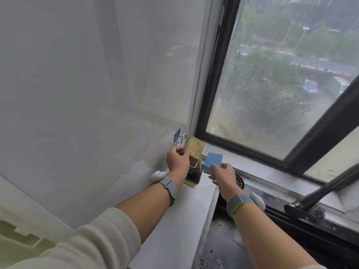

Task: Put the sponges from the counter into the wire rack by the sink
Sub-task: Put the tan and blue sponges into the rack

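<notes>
Left hand (177,159) pinches yellow sponge (194,147) over wire rack (193,176), apparently part-seated; right hand (221,174) grips blue sponge (212,162) just right of rack: seat yellow upright, leaving room.

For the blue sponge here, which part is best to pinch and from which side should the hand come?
Pinch the blue sponge at its near end, across its thin faces, coming from the person's side. It is a flat slab pointing away toward the rack, so this leaves the far end free to go in first. The right hand holds it this way.
</notes>
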A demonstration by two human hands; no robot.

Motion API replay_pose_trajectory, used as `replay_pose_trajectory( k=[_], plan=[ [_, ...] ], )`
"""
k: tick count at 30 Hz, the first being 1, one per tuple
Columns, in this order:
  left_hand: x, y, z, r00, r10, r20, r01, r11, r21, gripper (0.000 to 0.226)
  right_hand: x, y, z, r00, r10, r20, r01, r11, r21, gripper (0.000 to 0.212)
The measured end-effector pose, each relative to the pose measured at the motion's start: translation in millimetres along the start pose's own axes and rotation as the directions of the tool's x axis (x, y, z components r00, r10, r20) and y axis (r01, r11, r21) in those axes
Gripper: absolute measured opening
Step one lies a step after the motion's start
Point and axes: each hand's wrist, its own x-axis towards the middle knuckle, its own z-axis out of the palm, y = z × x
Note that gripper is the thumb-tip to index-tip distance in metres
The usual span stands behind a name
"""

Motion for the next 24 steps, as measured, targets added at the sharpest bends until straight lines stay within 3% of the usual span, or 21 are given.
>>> replay_pose_trajectory(
  k=[9, 17, 24],
  plan=[
    [2.4, -13.5, 9.3, 0.985, 0.082, -0.153, -0.068, 0.993, 0.091, 0.014, 26.2, -0.7, 16.5, 0.998, 0.029, 0.06, -0.028, 1.0, -0.012, 0.051],
    [-0.3, -15.7, 16.3, 0.966, 0.108, -0.235, -0.075, 0.987, 0.145, 0.025, 23.4, 0.2, 26.5, 0.999, -0.009, 0.032, 0.01, 0.999, -0.033, 0.049],
    [3.2, -23.2, 16.0, 0.961, 0.074, -0.265, -0.037, 0.989, 0.141, 0.011, 20.7, 6.2, 24.7, 0.998, -0.036, 0.053, 0.037, 0.999, -0.018, 0.046]
  ],
)
